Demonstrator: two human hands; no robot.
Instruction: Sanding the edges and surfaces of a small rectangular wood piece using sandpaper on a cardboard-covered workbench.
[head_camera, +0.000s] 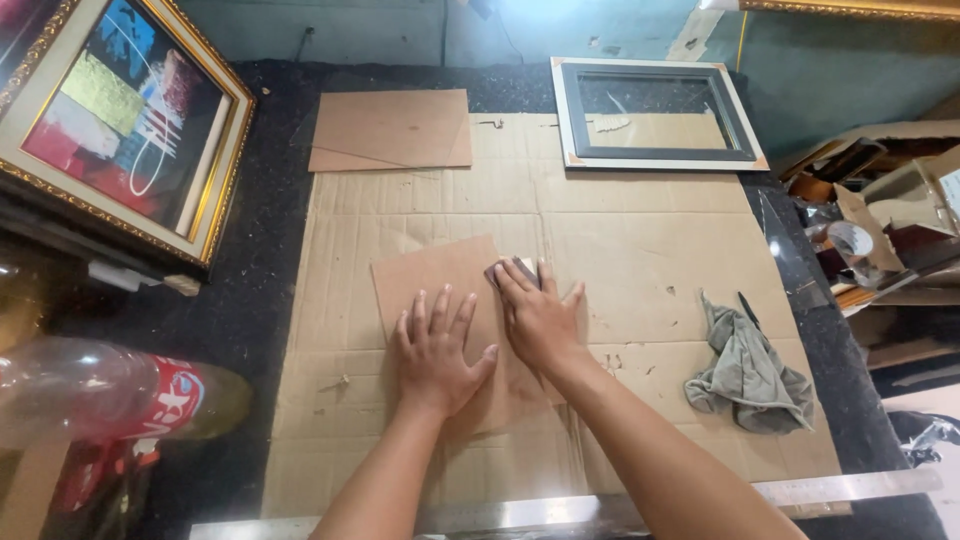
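A brown backing board lies on a large sheet of corrugated cardboard that covers the dark table. My left hand presses flat on the board, fingers spread. My right hand rests beside it, its fingertips pushing a small dark pad or block against the board's right edge. Most of that pad is hidden under my fingers.
A second brown board lies at the back left, an empty white and black picture frame at the back right. A grey rag sits right, a metal ruler along the front edge. A gold-framed painting and plastic bottle stand left.
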